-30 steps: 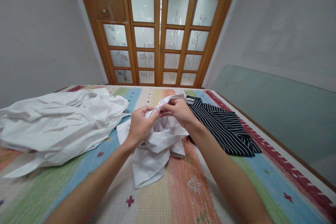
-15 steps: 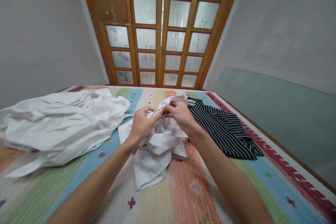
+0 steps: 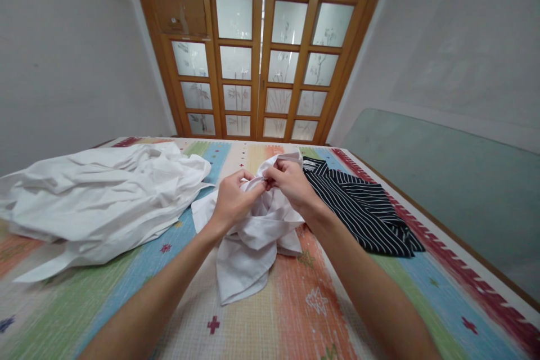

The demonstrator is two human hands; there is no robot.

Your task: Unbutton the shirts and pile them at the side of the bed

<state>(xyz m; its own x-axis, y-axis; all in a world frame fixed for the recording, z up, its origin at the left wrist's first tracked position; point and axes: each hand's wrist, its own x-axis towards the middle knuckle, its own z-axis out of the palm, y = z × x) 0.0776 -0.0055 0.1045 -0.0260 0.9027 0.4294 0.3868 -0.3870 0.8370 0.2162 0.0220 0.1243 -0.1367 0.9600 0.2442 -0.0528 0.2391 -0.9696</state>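
Hands barely shifted, left hand [image 3: 233, 200] and right hand [image 3: 290, 182] fingers pinched on white garment [image 3: 248, 247], fingertips hidden in folds

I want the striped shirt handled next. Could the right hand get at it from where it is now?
Probably yes: the right hand pinches the white garment right beside the black striped shirt, with nothing between them, but it must let go first.

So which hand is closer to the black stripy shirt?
The right hand. It pinches the small white garment right beside the black striped shirt. The left hand grips the same garment on the far side from the stripes.
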